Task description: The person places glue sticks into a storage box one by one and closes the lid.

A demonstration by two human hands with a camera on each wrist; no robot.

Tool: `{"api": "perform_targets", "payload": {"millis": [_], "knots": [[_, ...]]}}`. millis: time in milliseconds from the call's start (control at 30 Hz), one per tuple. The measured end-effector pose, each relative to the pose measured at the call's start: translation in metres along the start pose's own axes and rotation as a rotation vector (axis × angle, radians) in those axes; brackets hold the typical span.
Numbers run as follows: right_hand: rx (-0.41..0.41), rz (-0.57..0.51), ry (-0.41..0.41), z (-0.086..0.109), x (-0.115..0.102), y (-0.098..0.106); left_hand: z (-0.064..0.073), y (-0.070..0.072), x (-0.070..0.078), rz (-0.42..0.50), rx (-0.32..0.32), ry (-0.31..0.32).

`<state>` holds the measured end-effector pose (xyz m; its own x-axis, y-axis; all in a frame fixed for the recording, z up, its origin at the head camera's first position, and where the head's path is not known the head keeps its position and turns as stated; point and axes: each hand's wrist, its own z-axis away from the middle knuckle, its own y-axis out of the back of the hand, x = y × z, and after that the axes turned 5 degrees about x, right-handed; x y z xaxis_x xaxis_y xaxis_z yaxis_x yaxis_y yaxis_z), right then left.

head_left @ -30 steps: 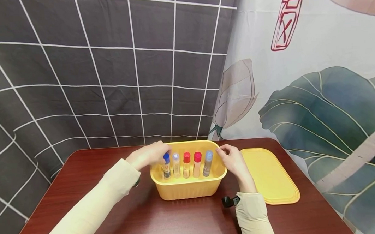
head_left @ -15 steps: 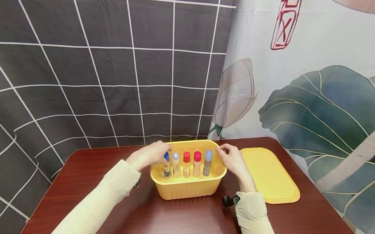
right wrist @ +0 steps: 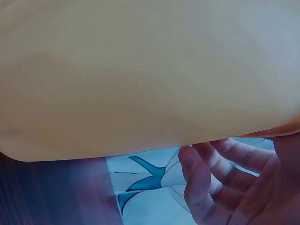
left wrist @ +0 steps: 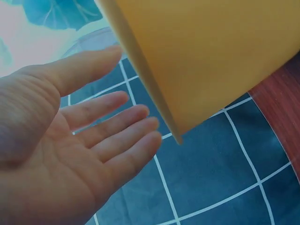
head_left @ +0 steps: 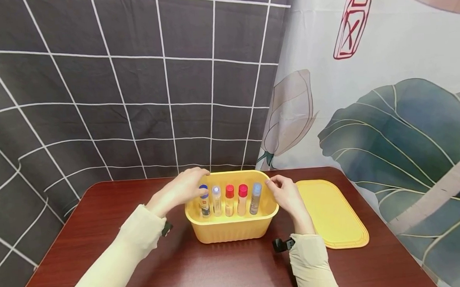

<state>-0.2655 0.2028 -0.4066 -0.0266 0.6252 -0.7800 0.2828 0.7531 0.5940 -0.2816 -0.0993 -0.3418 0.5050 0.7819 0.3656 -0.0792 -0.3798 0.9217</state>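
A yellow plastic storage box (head_left: 231, 231) stands on the table. Inside it, several clear tubes that look like glue sticks stand upright in a row: blue-capped (head_left: 204, 201), pale-lilac-capped (head_left: 216, 201), two red-capped and a light-blue-capped tube (head_left: 255, 198). My left hand (head_left: 181, 187) hovers over the box's left end, thumb near the blue cap. In the left wrist view its fingers (left wrist: 126, 140) are spread and hold nothing, beside the box wall. My right hand (head_left: 285, 194) pinches the box's right rim; in the right wrist view, part of its fingers is hidden behind the rim.
A flat yellow lid (head_left: 333, 214) lies on the reddish-brown table (head_left: 221, 274), right of the box and close to my right forearm. A dark checked cloth (head_left: 133, 79) hangs behind the table, and a printed leaf-and-flower cloth (head_left: 389, 122) hangs at the right.
My left hand has let go of the blue-capped tube; its fingers have opened and it has lifted slightly up and left. The right hand stays at the rim.
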Motion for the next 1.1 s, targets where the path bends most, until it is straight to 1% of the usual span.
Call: {"api": "perform_targets", "payload": {"millis": [100,233,367,500,700,867,1000,1100], "knots": [[0.001,0.004,0.006,0.0,0.0,0.001,0.007,0.0,-0.002,0.018,0.075,0.017],[0.008,0.003,0.012,0.0,0.0,0.001,0.017,-0.003,-0.007,0.048,0.167,0.086],[0.011,0.011,0.011,0.0,0.001,0.001,0.025,-0.008,-0.012,0.067,0.235,0.146],[0.008,0.022,0.011,-0.001,0.001,0.001,0.031,-0.016,-0.016,0.116,0.276,0.206],[0.005,0.023,0.01,0.0,0.001,0.001,0.036,-0.029,-0.021,0.2,0.341,0.257],[0.003,0.024,0.013,0.0,0.0,0.0,0.041,-0.035,-0.024,0.272,0.366,0.312],[-0.003,0.021,0.009,0.0,-0.001,0.001,0.044,-0.04,-0.025,0.336,0.389,0.342],[-0.011,0.01,0.004,0.0,-0.001,0.001,0.046,-0.042,-0.025,0.357,0.399,0.373]]}}
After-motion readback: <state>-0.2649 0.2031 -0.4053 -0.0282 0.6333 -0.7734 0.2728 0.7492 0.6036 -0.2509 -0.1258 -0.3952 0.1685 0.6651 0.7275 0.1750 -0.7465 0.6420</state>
